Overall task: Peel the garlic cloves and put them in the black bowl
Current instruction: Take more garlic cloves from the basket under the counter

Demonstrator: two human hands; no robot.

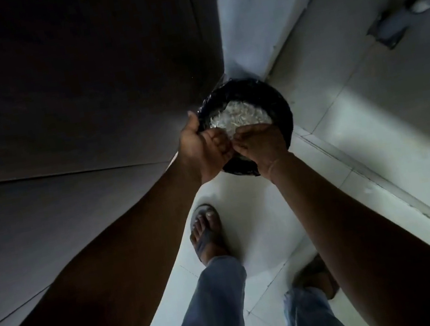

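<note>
A round black container lined with shiny black plastic (280, 112) stands on the floor against the wall corner. A heap of white, papery garlic skins (240, 116) lies inside it. Both of my hands hover over its near rim. My left hand (205, 147) is cupped with the fingers curled and the thumb by the container's left edge. My right hand (259, 144) has its fingertips bunched against the left hand's fingers. Whatever sits between the fingers is hidden. No whole garlic clove shows.
A dark wooden cabinet face (70, 101) fills the left side. Pale floor tiles (247, 228) spread below, with my sandalled foot (208, 232) and jeans legs on them. A light wall (254, 14) and a raised sill (382, 186) run to the right.
</note>
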